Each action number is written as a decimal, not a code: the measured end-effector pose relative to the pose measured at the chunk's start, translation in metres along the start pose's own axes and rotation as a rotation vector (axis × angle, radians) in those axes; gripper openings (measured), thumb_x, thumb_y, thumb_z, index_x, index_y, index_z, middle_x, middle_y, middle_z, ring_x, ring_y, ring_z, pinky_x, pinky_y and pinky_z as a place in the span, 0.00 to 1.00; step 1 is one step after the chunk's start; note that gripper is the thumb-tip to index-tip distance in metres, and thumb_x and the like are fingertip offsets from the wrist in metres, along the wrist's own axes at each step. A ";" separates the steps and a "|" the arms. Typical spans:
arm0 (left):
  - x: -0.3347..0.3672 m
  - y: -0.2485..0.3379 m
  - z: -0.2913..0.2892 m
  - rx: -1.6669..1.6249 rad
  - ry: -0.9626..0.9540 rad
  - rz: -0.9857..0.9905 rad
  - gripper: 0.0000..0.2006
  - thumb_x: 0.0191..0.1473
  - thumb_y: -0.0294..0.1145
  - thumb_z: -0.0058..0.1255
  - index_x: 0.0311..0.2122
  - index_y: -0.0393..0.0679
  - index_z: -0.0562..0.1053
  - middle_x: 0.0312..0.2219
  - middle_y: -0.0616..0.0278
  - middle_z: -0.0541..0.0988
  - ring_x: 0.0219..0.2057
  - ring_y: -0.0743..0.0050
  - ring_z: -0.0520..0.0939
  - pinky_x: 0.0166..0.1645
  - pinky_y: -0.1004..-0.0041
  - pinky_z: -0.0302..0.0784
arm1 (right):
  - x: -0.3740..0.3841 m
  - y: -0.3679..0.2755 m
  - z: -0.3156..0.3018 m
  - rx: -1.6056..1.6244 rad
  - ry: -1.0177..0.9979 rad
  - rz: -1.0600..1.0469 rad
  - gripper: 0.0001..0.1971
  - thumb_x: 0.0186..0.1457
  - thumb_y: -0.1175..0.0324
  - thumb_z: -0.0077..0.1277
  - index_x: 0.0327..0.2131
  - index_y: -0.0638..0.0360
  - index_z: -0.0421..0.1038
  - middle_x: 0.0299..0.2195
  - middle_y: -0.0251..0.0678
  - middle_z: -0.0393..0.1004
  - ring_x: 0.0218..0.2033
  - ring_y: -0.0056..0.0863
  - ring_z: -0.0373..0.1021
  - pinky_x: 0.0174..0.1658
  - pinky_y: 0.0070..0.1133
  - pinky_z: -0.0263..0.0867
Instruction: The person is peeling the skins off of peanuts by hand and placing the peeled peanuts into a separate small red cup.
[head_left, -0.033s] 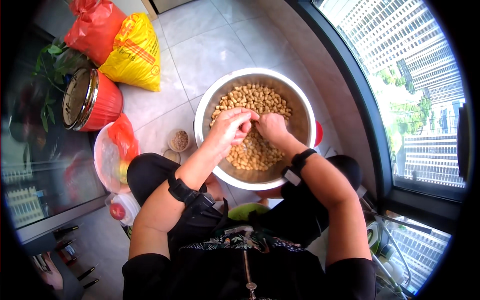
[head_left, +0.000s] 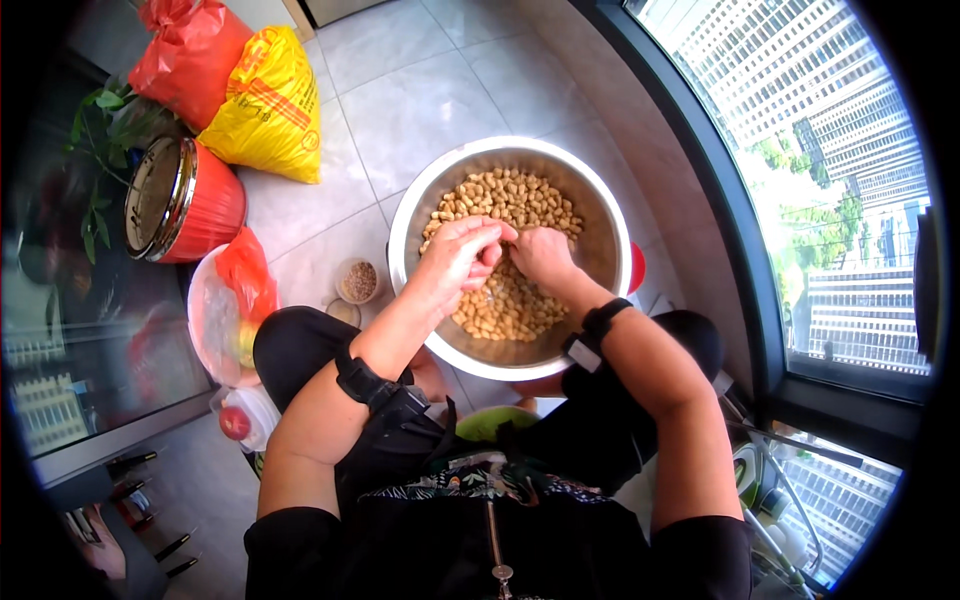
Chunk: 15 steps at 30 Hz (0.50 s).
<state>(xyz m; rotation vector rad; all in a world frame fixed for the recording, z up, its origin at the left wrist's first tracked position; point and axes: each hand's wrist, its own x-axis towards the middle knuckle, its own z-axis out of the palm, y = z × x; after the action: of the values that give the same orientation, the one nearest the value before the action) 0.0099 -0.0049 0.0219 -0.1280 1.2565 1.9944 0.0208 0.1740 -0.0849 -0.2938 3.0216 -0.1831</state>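
Note:
A wide metal basin [head_left: 397, 250] stands between my knees, with many unshelled peanuts [head_left: 510, 312] over its bottom. Above the peanuts, my left hand [head_left: 460, 258] and right hand [head_left: 543, 257] meet with fingertips almost touching. Both hands are closed in a pinch. Whatever lies between the fingertips is too small and too covered to make out; it may be a peanut. Left of the basin, a small round cup [head_left: 358, 281] holds little brown pieces.
On the left stand a red bucket [head_left: 215, 205], a yellow bag [head_left: 268, 110], a red bag [head_left: 190, 65] and a pink basin [head_left: 207, 325]. A red fruit [head_left: 235, 422] sits in a clear container. Window frames [head_left: 720, 190] run along the right.

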 end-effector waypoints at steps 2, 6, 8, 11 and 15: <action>0.000 0.000 -0.001 0.007 0.000 0.001 0.08 0.56 0.31 0.44 0.35 0.38 0.72 0.18 0.72 0.65 0.14 0.92 0.57 0.15 0.89 0.48 | -0.001 0.000 0.002 0.027 0.011 -0.018 0.08 0.47 0.65 0.48 0.21 0.55 0.73 0.20 0.38 0.74 0.24 0.36 0.74 0.27 0.30 0.70; 0.000 -0.001 -0.003 0.019 0.013 -0.002 0.08 0.57 0.30 0.42 0.34 0.38 0.72 0.17 0.72 0.66 0.13 0.91 0.57 0.15 0.87 0.46 | 0.001 0.000 -0.002 0.129 -0.064 0.065 0.08 0.47 0.65 0.48 0.23 0.55 0.75 0.21 0.41 0.75 0.26 0.39 0.74 0.30 0.32 0.70; 0.001 -0.003 -0.005 0.017 0.016 0.004 0.08 0.57 0.30 0.42 0.34 0.38 0.72 0.17 0.72 0.66 0.13 0.91 0.57 0.15 0.87 0.46 | 0.002 0.003 -0.005 0.203 -0.078 0.132 0.08 0.47 0.65 0.47 0.24 0.54 0.76 0.22 0.42 0.75 0.26 0.40 0.74 0.31 0.32 0.71; 0.002 -0.004 -0.005 0.019 0.028 0.010 0.08 0.57 0.30 0.42 0.34 0.38 0.72 0.17 0.72 0.66 0.13 0.91 0.57 0.15 0.87 0.46 | -0.002 0.019 -0.012 0.186 0.001 0.170 0.08 0.47 0.65 0.47 0.25 0.52 0.76 0.22 0.42 0.75 0.26 0.40 0.74 0.30 0.32 0.70; 0.003 -0.004 -0.002 0.041 0.044 -0.004 0.08 0.57 0.31 0.43 0.34 0.39 0.72 0.18 0.72 0.65 0.14 0.92 0.58 0.15 0.88 0.47 | -0.002 0.006 -0.008 0.212 0.037 0.081 0.08 0.47 0.65 0.47 0.23 0.52 0.76 0.21 0.43 0.74 0.25 0.39 0.73 0.29 0.32 0.70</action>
<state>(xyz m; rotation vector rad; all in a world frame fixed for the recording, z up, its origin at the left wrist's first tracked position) 0.0098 -0.0042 0.0169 -0.1556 1.3236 1.9703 0.0209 0.1816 -0.0778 -0.1502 3.0076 -0.5023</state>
